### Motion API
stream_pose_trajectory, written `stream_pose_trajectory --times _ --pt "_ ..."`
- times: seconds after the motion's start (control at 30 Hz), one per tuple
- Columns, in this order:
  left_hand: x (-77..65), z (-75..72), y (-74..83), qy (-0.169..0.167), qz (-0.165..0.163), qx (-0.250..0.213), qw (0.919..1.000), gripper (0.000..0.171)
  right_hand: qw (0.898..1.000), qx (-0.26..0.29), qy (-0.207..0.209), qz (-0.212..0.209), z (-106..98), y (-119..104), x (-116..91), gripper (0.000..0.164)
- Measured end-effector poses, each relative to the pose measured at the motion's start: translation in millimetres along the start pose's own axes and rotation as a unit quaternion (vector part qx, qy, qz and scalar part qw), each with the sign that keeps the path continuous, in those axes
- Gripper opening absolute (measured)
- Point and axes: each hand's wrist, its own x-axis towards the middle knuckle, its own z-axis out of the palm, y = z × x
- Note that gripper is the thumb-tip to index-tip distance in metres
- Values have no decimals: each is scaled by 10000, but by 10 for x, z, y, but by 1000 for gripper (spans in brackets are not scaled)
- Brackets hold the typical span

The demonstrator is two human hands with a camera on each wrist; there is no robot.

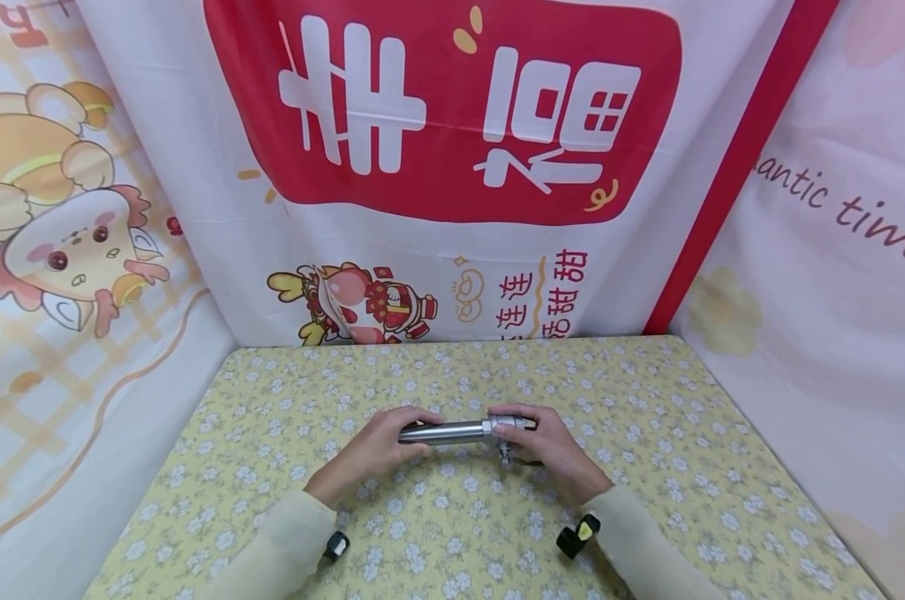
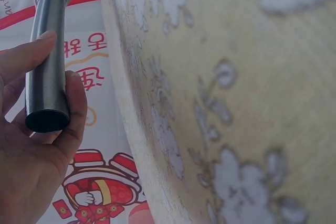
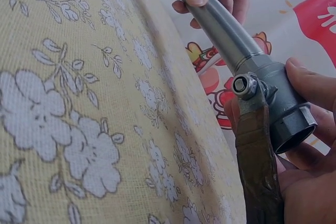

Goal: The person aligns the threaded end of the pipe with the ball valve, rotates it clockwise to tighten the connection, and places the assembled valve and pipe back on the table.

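Note:
A straight metal pipe (image 1: pixel 452 432) joins a ball valve (image 3: pixel 278 98) at its right end. My left hand (image 1: pixel 388 440) grips the pipe near its free end, with the thumb on one side and fingers round the other. In the left wrist view that end of the pipe (image 2: pixel 47 77) points toward the camera. My right hand (image 1: pixel 538 437) holds the valve body between thumb and fingers. The valve's lever handle (image 3: pixel 257 166), brown and tape-like on its surface, hangs beside the body below a nut (image 3: pixel 244 86). The valve's outer opening faces the right wrist.
A table with a yellow floral cloth (image 1: pixel 452 533) lies under both hands. Printed fabric (image 1: pixel 452 275) hangs behind the table, and more cloth panels (image 1: pixel 812 333) stand at both sides. Each wrist wears a dark strap device (image 1: pixel 578 536).

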Motion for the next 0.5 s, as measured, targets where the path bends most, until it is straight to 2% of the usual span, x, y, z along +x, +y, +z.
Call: stream_pose_trajectory --times 0.2,0.5 --pt "-1 3 6 100 13 114 9999 44 10000 -83 16 -26 0 -4 12 60" --pt "0 2 12 179 -230 116 9995 43 9995 -283 -16 -144 21 -25 36 56"
